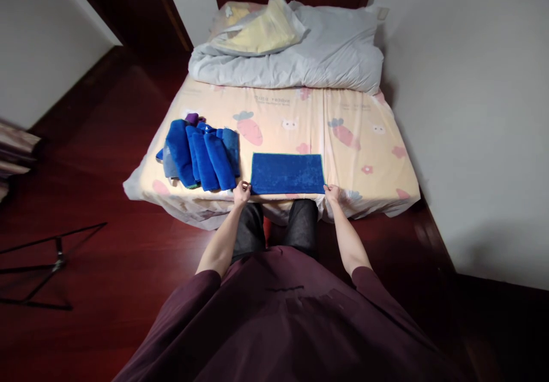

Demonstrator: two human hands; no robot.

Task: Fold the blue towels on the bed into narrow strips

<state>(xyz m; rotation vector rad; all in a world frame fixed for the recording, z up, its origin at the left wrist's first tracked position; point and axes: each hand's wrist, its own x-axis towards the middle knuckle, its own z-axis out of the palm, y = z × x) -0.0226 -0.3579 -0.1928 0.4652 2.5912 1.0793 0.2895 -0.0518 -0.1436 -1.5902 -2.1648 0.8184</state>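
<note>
A blue towel (287, 174) with a thin green edge lies flat as a wide rectangle near the front edge of the bed. At its near left corner, my left hand (242, 192) pinches the cloth between thumb and fingers. My right hand (331, 193) grips the near right corner in the same way. Just left of the towel is a pile of rolled or folded blue towels (210, 156), with a purple cloth (193, 118) showing at its back.
The bed (369, 142) has a cream sheet printed with carrots and sits under a clear-looking cover. Bunched grey bedding (334, 44) and a yellow pillow (266, 30) lie at its head. A black tripod leg (47, 267) stands on the floor at left; a wall (472, 113) rises at right.
</note>
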